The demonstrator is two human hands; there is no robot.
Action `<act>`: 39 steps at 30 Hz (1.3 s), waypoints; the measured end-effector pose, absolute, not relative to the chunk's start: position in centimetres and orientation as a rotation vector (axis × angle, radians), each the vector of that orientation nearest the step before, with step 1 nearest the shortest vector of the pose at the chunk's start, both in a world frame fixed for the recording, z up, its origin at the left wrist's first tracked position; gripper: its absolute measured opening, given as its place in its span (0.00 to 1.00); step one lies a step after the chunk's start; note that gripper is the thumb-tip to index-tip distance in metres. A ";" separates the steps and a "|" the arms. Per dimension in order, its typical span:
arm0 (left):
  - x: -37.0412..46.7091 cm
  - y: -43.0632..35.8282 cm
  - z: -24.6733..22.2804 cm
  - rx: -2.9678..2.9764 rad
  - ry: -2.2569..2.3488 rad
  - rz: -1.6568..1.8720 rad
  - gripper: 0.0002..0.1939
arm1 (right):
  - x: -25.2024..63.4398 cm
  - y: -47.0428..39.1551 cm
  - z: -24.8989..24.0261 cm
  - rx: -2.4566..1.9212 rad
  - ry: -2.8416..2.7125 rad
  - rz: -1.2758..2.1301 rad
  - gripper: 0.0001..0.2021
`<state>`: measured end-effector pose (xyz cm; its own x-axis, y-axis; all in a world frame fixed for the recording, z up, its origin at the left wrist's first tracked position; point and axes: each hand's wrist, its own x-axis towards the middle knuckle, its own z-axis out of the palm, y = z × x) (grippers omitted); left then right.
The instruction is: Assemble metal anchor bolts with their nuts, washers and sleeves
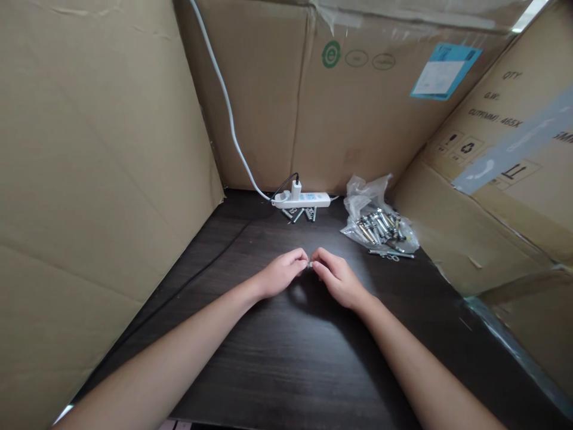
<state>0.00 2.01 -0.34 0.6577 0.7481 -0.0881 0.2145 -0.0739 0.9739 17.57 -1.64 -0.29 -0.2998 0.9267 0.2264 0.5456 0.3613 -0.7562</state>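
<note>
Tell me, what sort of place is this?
Probably a makeshift workstation in a storeroom or small workshop. Large cardboard boxes wall in a dark wooden table, a plastic bag of metal bolts lies open, and a white power strip sits at the back.

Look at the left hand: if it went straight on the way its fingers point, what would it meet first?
The left hand points right, at the right hand. It would meet the small metal part pinched between both, then the right fingertips, almost at once.
</note>
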 end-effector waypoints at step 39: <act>0.0 1.8 -0.1 1.680 0.761 0.559 0.09 | 17.3 -1.6 -0.7 -1.363 -1.992 0.719 0.20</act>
<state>-0.01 1.75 -0.08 0.6766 0.7358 -0.0291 0.1925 -0.1386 0.9715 17.32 -1.58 -0.69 -0.2815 0.9422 0.1816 0.6087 0.3217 -0.7253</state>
